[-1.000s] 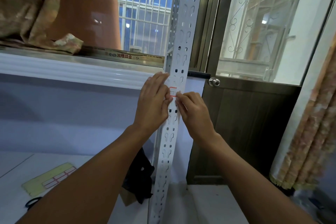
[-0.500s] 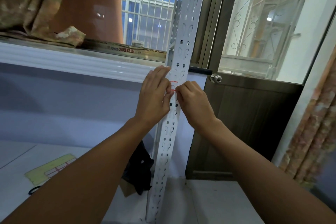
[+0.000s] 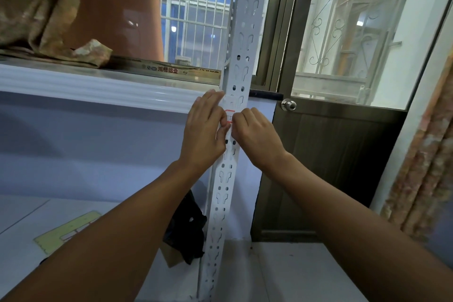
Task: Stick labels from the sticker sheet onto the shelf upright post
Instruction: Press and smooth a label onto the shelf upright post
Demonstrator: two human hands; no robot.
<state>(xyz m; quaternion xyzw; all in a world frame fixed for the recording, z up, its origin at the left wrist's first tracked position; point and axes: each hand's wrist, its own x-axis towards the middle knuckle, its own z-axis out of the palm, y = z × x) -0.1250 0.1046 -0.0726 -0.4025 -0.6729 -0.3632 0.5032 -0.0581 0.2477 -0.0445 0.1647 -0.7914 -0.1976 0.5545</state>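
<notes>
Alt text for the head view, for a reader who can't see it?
Both hands, left hand and right hand, press a red-bordered label onto a white perforated shelf upright post standing before a window. A yellow sticker sheet lies on the floor at lower left.

Probably home: curtain [image 3: 421,154], door [image 3: 326,169].

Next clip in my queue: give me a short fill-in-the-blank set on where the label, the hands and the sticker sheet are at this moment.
1. The red-bordered label lies on the white perforated ____, between both hands.
2. The left hand rests against the post with its fingers ____.
3. The yellow sticker sheet lies low on the ____ side of the view.
4. The right hand has its fingers ____ at the label's edge.

Missing words: post; straight; left; curled
</notes>
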